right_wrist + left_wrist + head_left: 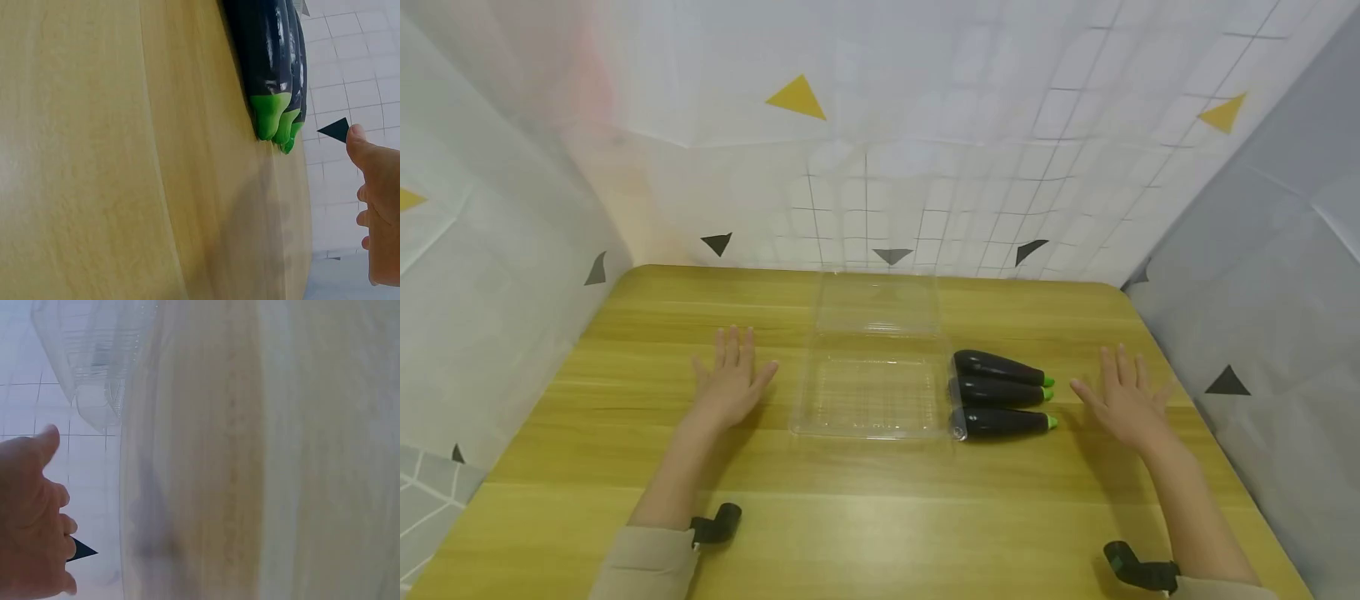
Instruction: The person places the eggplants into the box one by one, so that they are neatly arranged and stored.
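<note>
Three dark eggplants with green stem ends lie side by side on the table, stems pointing right. Just left of them stands a clear plastic clamshell box, its lid folded back toward the wall. My left hand is spread palm down to the left of the box, holding nothing. To the right of the eggplants, my right hand is likewise spread with straight fingers and holds nothing. In the right wrist view the green stem ends show close to that hand's thumb side.
The wooden table has rounded back corners. White sheeting with grid lines and yellow and black triangles encloses it at the back and both sides. A dark wrist mount sticks out from each forearm.
</note>
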Available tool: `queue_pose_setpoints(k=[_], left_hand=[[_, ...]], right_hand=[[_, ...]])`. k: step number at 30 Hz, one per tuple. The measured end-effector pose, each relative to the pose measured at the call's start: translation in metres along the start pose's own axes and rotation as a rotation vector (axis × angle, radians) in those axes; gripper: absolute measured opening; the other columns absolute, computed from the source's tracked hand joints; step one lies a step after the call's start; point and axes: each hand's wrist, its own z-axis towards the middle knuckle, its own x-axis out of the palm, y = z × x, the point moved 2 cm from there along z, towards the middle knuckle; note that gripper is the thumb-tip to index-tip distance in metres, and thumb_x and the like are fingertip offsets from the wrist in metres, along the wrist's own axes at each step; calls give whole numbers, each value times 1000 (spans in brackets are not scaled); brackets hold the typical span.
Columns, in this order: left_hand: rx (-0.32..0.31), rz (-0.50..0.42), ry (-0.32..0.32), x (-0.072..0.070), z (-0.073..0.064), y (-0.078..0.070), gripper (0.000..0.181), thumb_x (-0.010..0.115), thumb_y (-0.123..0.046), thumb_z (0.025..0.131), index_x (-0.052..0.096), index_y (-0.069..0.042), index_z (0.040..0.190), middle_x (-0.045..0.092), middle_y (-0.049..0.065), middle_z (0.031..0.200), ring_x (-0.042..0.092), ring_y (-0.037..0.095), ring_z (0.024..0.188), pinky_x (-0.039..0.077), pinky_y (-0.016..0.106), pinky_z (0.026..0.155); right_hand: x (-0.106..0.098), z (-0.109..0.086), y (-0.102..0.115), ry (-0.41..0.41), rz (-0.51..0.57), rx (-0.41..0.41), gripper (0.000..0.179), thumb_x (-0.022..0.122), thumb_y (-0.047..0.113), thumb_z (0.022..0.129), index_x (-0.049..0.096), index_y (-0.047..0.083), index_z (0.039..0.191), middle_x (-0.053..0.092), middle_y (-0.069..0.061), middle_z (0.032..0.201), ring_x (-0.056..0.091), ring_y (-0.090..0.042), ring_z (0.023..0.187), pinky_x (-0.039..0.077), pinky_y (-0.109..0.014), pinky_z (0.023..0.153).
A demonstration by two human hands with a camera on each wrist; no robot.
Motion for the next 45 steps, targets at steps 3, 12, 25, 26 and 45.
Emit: queue_pose_setpoints(k=[3,12,25,26,45], left_hand=[[18,-10,3,-1,0,-1,81,26,-55,102,-6,1,152,-19,23,154,-26,35,139,-13,72,101],[100,-54,-9,-3,1,-3,91,31,-61,98,-9,3,150,-19,15,156,-21,29,142,-5,63,111],[226,-58,7,-1,0,-20,97,43,-61,94,-7,-2,152,-20,7,157,-16,27,144,1,52,116],[232,-57,11,-1,0,-21,97,44,-62,94,-7,-2,152,-20,7,157,-16,26,144,0,51,116],[304,-36,49,5,-7,-33,107,56,-61,88,-9,-4,152,-14,12,159,-12,24,145,3,48,117]], right_hand=[[-2,-1,4,-9,5,-16,85,32,54,101,-7,-2,152,-13,-33,152,-22,-53,135,-21,-77,90],[-8,-5,17,-43,32,-59,83,35,51,101,-7,0,152,-9,-32,154,-23,-53,135,-19,-75,94],[-10,-8,24,-89,24,-119,81,39,47,102,-5,0,153,-7,-30,155,-16,-47,140,-16,-72,100],[-9,-8,24,-90,25,-124,81,39,46,102,-5,0,152,-8,-30,155,-16,-48,140,-16,-72,100],[-12,-12,32,-150,87,-212,83,50,40,100,2,-2,153,6,-29,156,4,-46,142,2,-63,112]])
